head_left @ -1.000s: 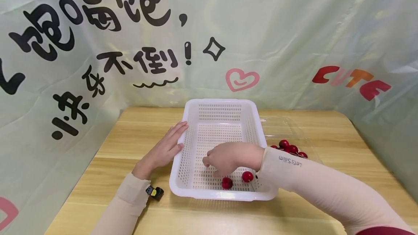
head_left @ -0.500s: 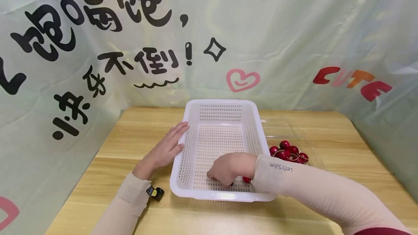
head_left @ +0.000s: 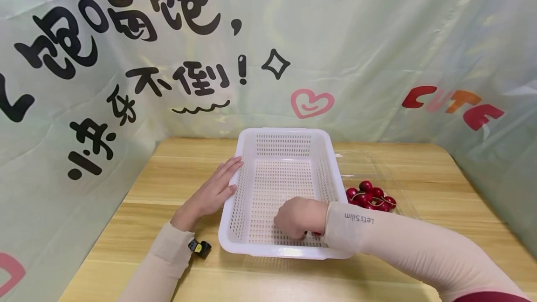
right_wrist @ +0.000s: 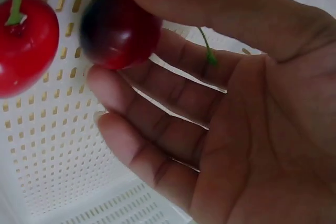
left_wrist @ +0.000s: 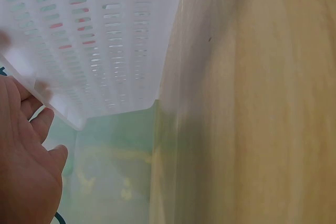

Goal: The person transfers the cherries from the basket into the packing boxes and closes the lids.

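Observation:
A white perforated plastic basket [head_left: 285,251] stands on the table. My left hand [head_left: 209,195] rests against its left rim, fingers extended along the edge. Inside the near end of the basket is my right hand [head_left: 299,217]. In the right wrist view, its thumb and fingers pinch a dark red cherry [right_wrist: 122,31], whose green stem shows between the fingers. Beside that one lies a brighter red cherry [right_wrist: 26,48] with its stem pointing up. Both cherries are mostly hidden by the right hand and wrist in the head view.
Right of the basket, several cherries [head_left: 369,195] with stems sit in a clear plastic container [head_left: 356,164]. A small black object [head_left: 200,248] is at the left wrist. A printed fabric sheet [head_left: 361,50] hangs behind the wooden table [head_left: 440,181].
My right hand has moved toward the near end of the basket and closed on a cherry there, covering both cherries. The left hand has stayed on the rim.

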Action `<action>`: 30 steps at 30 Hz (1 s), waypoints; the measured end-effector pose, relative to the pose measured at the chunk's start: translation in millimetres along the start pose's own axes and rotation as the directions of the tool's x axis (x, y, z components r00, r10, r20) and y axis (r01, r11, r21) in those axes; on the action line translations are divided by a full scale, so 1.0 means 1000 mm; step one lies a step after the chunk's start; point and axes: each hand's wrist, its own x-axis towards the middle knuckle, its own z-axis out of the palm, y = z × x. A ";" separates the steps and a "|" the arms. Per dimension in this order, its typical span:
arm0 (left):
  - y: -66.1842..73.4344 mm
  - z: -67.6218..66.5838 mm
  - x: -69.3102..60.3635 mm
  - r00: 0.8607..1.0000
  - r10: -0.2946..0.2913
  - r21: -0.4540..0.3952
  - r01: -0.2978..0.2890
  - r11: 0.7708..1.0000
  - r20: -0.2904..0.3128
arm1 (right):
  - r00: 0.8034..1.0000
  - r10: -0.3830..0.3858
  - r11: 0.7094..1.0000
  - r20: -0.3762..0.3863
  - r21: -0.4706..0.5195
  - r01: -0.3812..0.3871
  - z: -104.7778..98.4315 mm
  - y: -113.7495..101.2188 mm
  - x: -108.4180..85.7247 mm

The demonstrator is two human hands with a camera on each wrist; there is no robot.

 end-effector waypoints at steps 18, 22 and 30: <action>-0.001 0.001 0.000 1.000 0.005 -0.009 -0.005 1.000 -0.003 | 0.915 -0.050 0.988 -0.401 0.112 0.103 -0.034 0.031 -0.026; -0.001 0.000 0.000 1.000 0.008 -0.016 -0.008 1.000 -0.005 | 0.873 -0.036 0.983 -0.487 0.139 0.118 -0.040 0.039 -0.038; -0.001 0.001 0.000 1.000 0.018 -0.004 -0.018 1.000 -0.011 | 0.773 -0.011 0.963 -0.634 0.202 0.179 -0.043 0.054 -0.062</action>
